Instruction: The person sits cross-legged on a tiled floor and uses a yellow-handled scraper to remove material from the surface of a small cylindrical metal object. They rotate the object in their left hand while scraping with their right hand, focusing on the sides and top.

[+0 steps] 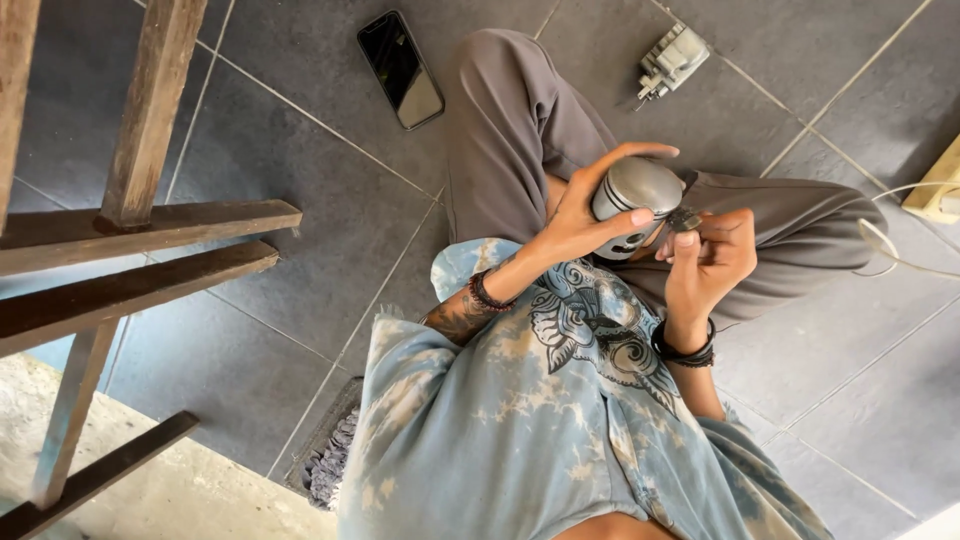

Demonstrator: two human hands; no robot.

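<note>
At centre, over lap: left hand (585, 215) wrapped around metal piston (637, 200); right hand (705, 255) pinching small dark part (684, 217) at piston's 4 o'clock edge. Piston axis tilted, domed crown toward 1 o'clock, open skirt toward 7 o'clock. Risk judged: pinch slipping, small part dropping onto tiled floor (300, 190). Farther out: phone (400, 68) at 11 o'clock, grey metal assembly (672, 60) at 1 o'clock.

Left hand (580, 215) clasps a grey metal piston (635, 200); right hand (708, 262) pinches a small part (684, 218) against it. Phone (400, 68) lies on tiled floor (300, 190).
</note>
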